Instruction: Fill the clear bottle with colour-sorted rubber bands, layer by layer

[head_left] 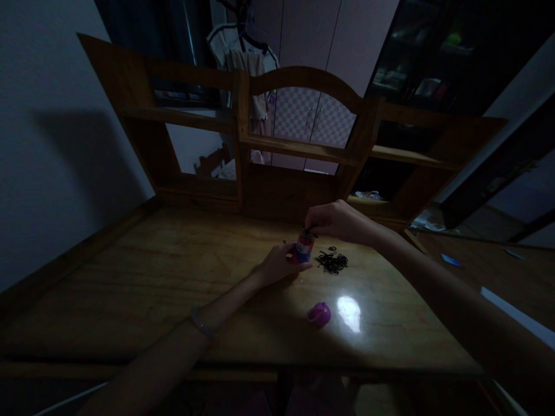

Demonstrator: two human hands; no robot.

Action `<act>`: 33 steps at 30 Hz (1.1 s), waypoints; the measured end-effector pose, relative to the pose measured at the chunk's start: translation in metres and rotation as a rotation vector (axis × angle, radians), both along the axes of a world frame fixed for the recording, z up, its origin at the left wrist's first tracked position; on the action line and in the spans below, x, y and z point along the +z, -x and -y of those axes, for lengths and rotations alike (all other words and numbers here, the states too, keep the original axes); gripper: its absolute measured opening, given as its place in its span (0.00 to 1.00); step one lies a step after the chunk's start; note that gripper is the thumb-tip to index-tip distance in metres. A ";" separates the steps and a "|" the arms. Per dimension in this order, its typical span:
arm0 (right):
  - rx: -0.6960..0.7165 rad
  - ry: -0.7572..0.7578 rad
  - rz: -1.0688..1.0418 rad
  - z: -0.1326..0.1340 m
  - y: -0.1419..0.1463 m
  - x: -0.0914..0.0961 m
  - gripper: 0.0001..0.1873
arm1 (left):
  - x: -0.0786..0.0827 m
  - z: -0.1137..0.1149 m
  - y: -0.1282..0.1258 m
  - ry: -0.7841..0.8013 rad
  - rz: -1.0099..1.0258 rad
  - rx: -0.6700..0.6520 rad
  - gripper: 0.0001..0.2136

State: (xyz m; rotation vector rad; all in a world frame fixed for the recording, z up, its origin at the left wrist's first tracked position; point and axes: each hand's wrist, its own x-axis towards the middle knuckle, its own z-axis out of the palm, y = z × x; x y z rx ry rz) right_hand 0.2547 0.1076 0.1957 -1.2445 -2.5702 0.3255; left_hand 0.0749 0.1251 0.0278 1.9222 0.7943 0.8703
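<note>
My left hand is wrapped around a small red-and-blue container, steadying it upright on the desk. At its mouth, the fingers of my right hand are pinched together on some thin black bands, partly hidden by the fingers. Just right of the container lies a loose pile of small black bands, which look like rubber hair ties. Closer to me rests a purple lid with a loop on its side, apart from both hands.
The wooden desk has a shelf frame along its far edge. A wall borders it on the left. Clothes hang behind the shelf, beside a pale cupboard. Light reflects off the desk near the lid.
</note>
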 end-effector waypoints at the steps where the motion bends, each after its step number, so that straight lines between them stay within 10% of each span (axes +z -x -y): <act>1: 0.004 -0.006 0.005 0.000 -0.001 0.000 0.07 | 0.001 0.001 -0.001 0.007 0.013 -0.005 0.21; 20: 0.149 -0.112 0.082 -0.007 0.001 -0.022 0.08 | -0.002 0.006 -0.002 -0.047 -0.010 -0.032 0.24; 28: 0.244 -0.011 0.058 0.003 -0.005 -0.006 0.23 | -0.001 0.004 -0.002 0.005 -0.022 0.003 0.24; 33: 0.150 -0.033 -0.015 0.008 -0.008 -0.001 0.15 | -0.001 0.005 -0.003 0.031 -0.010 -0.016 0.25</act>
